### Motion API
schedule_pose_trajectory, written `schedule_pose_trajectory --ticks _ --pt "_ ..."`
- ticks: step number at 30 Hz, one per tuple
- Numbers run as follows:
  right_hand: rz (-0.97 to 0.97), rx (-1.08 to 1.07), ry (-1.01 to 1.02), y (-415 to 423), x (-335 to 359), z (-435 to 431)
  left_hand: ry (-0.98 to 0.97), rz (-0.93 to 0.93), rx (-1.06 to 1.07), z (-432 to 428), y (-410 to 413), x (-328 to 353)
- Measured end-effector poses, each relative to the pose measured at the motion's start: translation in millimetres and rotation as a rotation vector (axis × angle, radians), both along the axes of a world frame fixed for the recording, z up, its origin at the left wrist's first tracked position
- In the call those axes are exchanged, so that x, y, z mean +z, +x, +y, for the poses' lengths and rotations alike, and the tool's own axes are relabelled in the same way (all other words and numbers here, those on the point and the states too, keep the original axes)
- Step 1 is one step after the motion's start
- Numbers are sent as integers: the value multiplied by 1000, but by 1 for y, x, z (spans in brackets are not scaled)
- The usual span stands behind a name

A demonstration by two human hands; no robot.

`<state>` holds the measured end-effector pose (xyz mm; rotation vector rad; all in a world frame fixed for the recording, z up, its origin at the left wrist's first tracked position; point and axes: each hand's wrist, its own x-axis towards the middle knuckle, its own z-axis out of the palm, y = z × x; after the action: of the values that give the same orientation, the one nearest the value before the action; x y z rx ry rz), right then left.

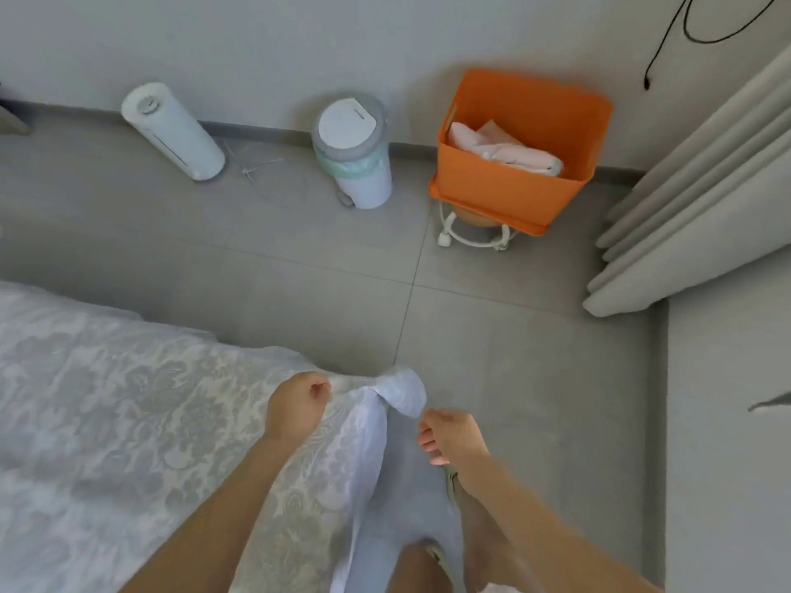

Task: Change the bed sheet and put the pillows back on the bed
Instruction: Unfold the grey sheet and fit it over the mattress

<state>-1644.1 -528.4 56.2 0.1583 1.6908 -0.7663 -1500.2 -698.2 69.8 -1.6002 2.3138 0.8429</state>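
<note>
Gripping the patterned sheet (128, 421) in a closed fist at the corner of the bed (51, 318), the left hand (299, 400) holds it just beside a bunched corner (402, 391) of white cloth. The right hand (449, 434) has its fingers curled. Its thumb and forefinger meet at the lower edge of that bunch, seemingly pinching it, though blur makes this uncertain. The sheet lies spread over the bed, with its edge hanging down towards the floor (513, 336) between the two arms.

The main risk, as I judge it, is the bunch itself. If it is twisted or knotted tight, a hard tug could lock it further or tear the cloth, and the sheet would stay caught on the bed. A light two-finger pinch could also slip off, leaving the left hand pulling alone and dragging the sheet askew. The loose hanging edge falls near the person's legs and could be trodden on or trip them.

Counted:
- two hands
- one bed
- one sheet on it
- one bunched corner
- one white tower appliance (171, 130) by the wall
- one lidded bin (355, 151)
- one orange box (518, 177) holding folded cloths (505, 151), number unclear
- one small wheeled stool (471, 233) under the box
- one curtain (685, 186)
- one black cable (685, 27)
- no pillows in view
</note>
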Motion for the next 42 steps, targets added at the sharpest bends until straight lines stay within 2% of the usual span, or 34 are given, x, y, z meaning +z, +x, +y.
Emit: schedule_pose_trajectory --ticks 6,9,12,15,20,23,25,27,31,35,42 --pt "-104 89 58 9 -106 -74 -27 -70 -175 -61 -19 -98" --pt "-185 88 78 22 -144 -98 69 -206 -323 -82 -22 -151" --pt "-264 -18 45 36 -174 -110 190 -338 -483 -91 -25 -193" --pt "-282 -108 28 52 -198 -111 314 -363 -462 -104 -32 -211" --pt "-224 -199 57 61 -211 -115 395 -500 -687 -101 -34 -214" --pt "-145 -267 55 66 -203 -116 457 -522 -653 -100 -37 -206" --pt "-76 -335 16 68 -192 -117 422 -482 -672 -101 -33 -196" --pt "41 -366 -56 68 -179 -120 333 -363 -698 -98 -22 -180" --pt "183 -289 -217 85 -156 -124 138 -86 -674 -91 1 -140" --pt "68 -294 -236 100 -135 -119 104 -35 -723 -90 8 -129" --pt "-63 -370 -303 95 -107 -104 135 70 -570 -88 32 -85"
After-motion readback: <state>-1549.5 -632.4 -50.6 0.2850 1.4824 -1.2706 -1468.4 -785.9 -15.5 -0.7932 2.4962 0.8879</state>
